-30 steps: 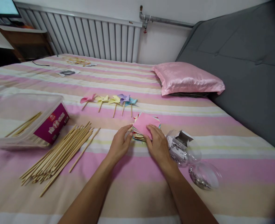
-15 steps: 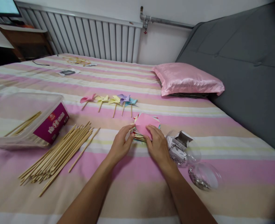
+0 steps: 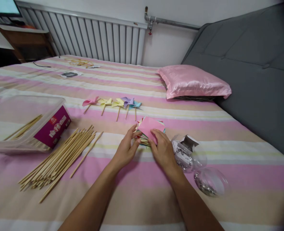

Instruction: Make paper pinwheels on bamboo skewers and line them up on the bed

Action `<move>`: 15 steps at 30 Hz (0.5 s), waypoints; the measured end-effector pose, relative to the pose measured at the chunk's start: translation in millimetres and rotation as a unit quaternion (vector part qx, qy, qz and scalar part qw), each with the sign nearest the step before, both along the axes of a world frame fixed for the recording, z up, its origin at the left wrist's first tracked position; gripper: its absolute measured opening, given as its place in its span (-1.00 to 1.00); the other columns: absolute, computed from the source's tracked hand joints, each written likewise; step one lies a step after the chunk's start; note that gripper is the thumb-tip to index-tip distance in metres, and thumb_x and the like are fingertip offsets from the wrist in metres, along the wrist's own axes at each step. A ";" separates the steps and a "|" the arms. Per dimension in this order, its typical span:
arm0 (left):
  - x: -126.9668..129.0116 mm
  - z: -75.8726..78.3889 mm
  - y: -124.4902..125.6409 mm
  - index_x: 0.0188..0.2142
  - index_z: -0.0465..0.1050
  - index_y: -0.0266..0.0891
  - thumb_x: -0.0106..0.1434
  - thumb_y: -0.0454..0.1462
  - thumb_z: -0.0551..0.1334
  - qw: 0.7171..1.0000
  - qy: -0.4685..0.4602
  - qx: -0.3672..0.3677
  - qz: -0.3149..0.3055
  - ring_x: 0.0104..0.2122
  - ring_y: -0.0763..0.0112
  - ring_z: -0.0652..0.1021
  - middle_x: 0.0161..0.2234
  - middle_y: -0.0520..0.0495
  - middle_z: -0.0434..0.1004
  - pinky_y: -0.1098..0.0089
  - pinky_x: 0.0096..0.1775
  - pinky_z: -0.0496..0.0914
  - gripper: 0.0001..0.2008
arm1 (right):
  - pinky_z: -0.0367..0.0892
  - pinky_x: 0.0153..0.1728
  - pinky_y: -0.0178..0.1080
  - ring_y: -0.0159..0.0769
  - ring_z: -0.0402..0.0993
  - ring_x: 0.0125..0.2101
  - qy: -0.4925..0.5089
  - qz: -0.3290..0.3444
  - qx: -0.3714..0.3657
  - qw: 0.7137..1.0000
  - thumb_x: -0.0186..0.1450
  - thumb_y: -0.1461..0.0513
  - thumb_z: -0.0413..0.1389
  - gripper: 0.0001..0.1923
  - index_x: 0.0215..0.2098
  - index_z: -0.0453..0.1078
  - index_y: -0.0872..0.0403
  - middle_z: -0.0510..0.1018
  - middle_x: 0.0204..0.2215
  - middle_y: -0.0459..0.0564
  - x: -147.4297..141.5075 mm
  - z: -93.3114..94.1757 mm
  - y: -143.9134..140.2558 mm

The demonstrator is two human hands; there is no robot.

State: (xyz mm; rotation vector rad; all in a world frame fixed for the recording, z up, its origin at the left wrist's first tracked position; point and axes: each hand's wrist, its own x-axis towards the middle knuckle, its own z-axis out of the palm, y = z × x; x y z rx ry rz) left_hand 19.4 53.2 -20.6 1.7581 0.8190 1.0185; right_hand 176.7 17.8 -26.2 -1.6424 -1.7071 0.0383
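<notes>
**Both hands at the paper stack**

The left hand and right hand flank a stack of coloured paper squares lying mid-bed. Fingers of both pinch its near edges, thumbs on the pink top sheet, seemingly to lift or peel one square. Supplies lie within reach: sticks to the left, beside a clear box; a clear tub of pins just right of the stack. Five finished pinwheels sit in a row beyond. The striped bedsheet is the work surface; pillow, radiator and grey headboard lie behind.
</notes>
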 end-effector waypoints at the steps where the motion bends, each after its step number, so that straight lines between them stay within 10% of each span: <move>1: -0.2 -0.1 0.0 0.20 -0.03 -0.28 0.27 -0.22 0.09 1.000 0.001 -0.001 0.001 0.12 0.22 0.32 0.05 -0.32 0.35 0.12 0.11 0.16 -0.45 | 0.24 0.07 -0.05 -0.10 0.35 0.02 0.002 0.001 0.001 1.000 0.25 0.27 0.02 -0.64 -0.02 0.36 0.27 0.47 -0.05 0.23 0.5 -0.3 0.0; 15: -1.5 1.5 4.5 0.01 0.30 -0.27 0.12 -0.21 0.25 0.990 -0.014 -0.041 0.132 -0.13 0.22 0.51 -0.22 -0.17 0.54 0.20 -0.07 0.34 -0.55 | 0.33 -0.06 -0.09 -0.17 0.45 -0.09 0.035 -0.022 0.011 0.999 0.27 0.36 -0.15 -0.63 -0.08 0.41 0.14 0.54 -0.13 0.14 2.3 -1.5 2.2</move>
